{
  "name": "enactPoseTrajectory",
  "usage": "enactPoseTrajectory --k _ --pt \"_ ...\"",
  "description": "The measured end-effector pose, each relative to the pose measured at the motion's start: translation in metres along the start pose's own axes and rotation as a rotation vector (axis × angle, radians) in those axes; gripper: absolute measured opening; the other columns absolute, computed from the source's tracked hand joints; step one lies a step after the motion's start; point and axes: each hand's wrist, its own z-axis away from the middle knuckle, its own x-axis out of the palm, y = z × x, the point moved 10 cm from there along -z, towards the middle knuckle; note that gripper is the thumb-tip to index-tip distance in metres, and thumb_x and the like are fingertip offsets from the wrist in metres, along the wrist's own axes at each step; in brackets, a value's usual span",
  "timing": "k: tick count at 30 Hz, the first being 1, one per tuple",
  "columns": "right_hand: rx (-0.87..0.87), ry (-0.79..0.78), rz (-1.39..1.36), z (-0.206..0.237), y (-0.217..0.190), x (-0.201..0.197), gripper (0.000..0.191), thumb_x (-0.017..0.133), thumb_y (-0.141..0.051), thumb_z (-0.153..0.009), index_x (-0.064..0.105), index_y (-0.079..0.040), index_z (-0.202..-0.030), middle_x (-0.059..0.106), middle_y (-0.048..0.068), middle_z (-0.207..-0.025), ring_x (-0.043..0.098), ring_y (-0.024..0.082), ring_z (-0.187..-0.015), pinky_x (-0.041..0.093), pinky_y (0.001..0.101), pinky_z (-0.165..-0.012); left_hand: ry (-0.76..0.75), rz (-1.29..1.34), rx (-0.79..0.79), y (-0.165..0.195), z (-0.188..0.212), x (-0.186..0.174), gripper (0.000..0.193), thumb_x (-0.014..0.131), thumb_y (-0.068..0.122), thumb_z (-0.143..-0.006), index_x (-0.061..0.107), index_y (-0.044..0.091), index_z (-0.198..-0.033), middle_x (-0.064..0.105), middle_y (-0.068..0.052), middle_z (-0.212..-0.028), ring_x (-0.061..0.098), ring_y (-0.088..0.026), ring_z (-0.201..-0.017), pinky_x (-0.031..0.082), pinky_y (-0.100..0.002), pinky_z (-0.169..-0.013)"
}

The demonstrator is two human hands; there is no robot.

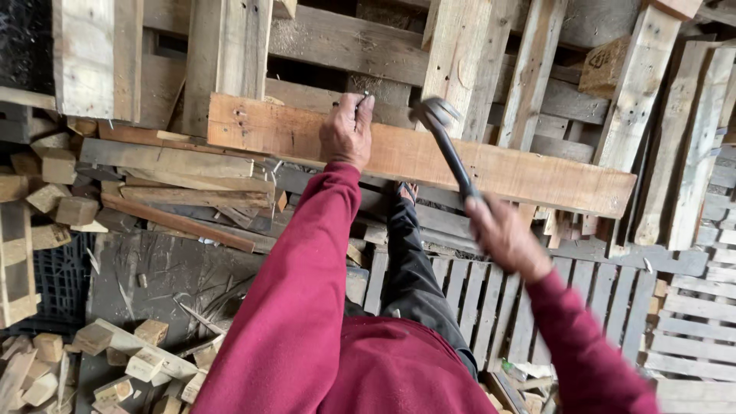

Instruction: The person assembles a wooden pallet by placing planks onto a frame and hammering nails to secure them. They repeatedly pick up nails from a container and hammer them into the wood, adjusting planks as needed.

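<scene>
my left hand (346, 132) pinches a nail (361, 96) upright on the top edge of the long orange-toned plank (429, 157), fingers closed narrow around it. my right hand (502, 236) is wrapped tight on the black handle of a claw hammer (441, 123), its head raised just right of the nail and blurred. risk: my fingertips sit touching the nail, so an off-centre blow could land on them, or glance and bend the nail. the plank lies across stacked pallets (491, 299) and could shift under the blow. around it: leaning pallet boards (529, 69), loose wood blocks (146, 360) on the dark floor at left, and offcuts piled beside them.
</scene>
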Motion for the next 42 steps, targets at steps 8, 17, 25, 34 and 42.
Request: enactPoseTrajectory --k 8,17,25,34,42 --pt "0.071 0.205 -0.634 0.061 0.123 0.094 0.029 0.056 -0.036 -0.102 0.053 -0.007 -0.097 0.052 0.002 -0.061 0.049 0.011 -0.045 0.04 0.0256 -0.042 -0.222 0.417 0.104 0.017 0.032 0.032 0.024 0.076 0.025 -0.096 0.072 0.002 -0.092 0.066 -0.016 -0.083 0.063 -0.027 -0.077 0.052 -0.04 -0.067" --pt "-0.035 0.383 -0.531 0.083 0.13 0.088 0.029 0.063 -0.033 -0.099 0.056 -0.005 -0.097 0.056 0.0 -0.064 0.053 0.01 -0.049 0.047 0.0262 -0.045 -0.609 0.411 0.315 0.061 0.096 0.074 0.015 0.082 0.013 -0.089 0.079 0.005 -0.101 0.077 -0.012 -0.089 0.074 -0.02 -0.076 0.058 -0.032 -0.069" --pt "0.135 0.297 -0.591 0.086 0.131 0.092 0.03 0.065 -0.034 -0.098 0.058 -0.005 -0.096 0.053 0.002 -0.063 0.049 0.01 -0.047 0.042 0.0279 -0.041 -0.595 0.447 0.317 0.059 0.104 0.075 0.018 0.081 0.016 -0.087 0.08 0.01 -0.104 0.079 -0.006 -0.092 0.076 -0.017 -0.077 0.061 -0.03 -0.068" --pt "-0.077 0.346 -0.286 0.1 0.061 0.068 0.032 0.06 -0.035 -0.099 0.055 -0.005 -0.091 0.058 0.001 -0.06 0.054 0.007 -0.048 0.045 0.0265 -0.043 -0.634 0.287 0.288 0.055 0.102 0.081 0.019 0.082 0.024 -0.085 0.082 0.019 -0.103 0.075 -0.002 -0.089 0.07 -0.019 -0.077 0.056 -0.032 -0.067" --pt "-0.049 0.418 -0.467 0.11 0.07 0.06 0.031 0.059 -0.036 -0.1 0.058 -0.006 -0.089 0.055 -0.001 -0.059 0.052 0.008 -0.046 0.043 0.0259 -0.04 -0.822 0.48 0.172 0.049 0.088 0.086 0.02 0.079 0.024 -0.091 0.079 0.012 -0.106 0.076 -0.008 -0.094 0.068 -0.021 -0.079 0.058 -0.032 -0.07"
